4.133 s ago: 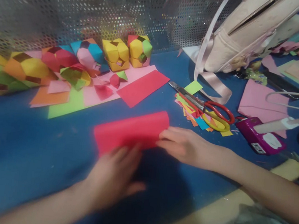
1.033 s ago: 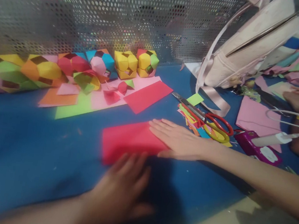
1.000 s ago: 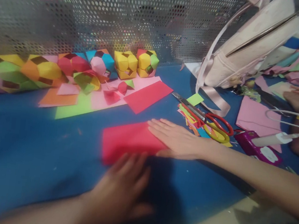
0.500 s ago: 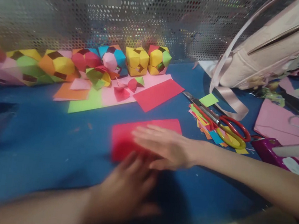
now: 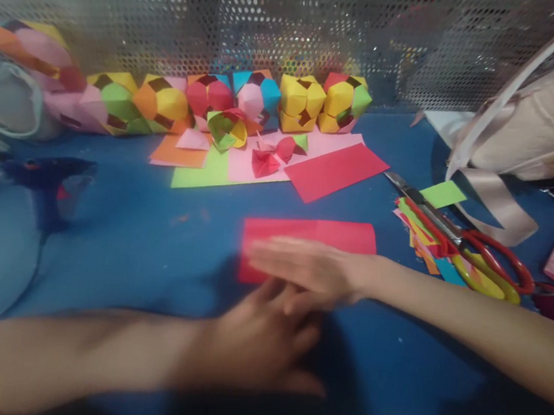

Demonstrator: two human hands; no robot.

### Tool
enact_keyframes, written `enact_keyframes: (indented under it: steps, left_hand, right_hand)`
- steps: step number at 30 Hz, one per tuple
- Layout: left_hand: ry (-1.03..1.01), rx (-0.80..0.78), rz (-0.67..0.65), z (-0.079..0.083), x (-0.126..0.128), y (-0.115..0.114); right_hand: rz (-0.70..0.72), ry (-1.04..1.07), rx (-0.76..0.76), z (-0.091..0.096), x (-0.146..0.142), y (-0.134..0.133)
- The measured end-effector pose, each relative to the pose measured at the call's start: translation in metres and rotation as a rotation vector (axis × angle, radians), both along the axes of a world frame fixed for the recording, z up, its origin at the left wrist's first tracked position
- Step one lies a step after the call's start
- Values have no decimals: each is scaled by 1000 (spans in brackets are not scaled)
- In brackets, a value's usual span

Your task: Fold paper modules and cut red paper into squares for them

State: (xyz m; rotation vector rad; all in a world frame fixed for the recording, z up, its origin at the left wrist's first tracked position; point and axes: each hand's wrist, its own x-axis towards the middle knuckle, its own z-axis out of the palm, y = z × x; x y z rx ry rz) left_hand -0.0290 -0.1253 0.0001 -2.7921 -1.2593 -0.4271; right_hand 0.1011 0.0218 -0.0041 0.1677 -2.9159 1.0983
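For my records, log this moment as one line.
red paper: on blue table | right hand: flat over paper | left hand: at paper's near edge | scissors: on paper scraps

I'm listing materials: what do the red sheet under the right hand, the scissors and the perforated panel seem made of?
Red sheet: likely matte paper or thin card, being thin, straight-edged and evenly coloured. Scissors: blades look like metal, given their grey sheen; the glossy red and yellow handles may be plastic or coated metal. Perforated panel: probably metal, from its dull grey shine.

Right fingers (image 5: 272, 253) slid leftward across red paper (image 5: 307, 230).
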Motion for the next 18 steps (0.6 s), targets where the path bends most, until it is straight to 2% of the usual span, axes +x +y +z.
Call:
enact_keyframes:
  steps: [8, 18]
  left_hand:
    - [0, 22, -25, -3, -2, -1]
    - [60, 27, -15, -1, -1, -2]
  right_hand:
    - [8, -60, 6, 7, -16, 9]
    - [25, -28, 96, 1, -33, 20]
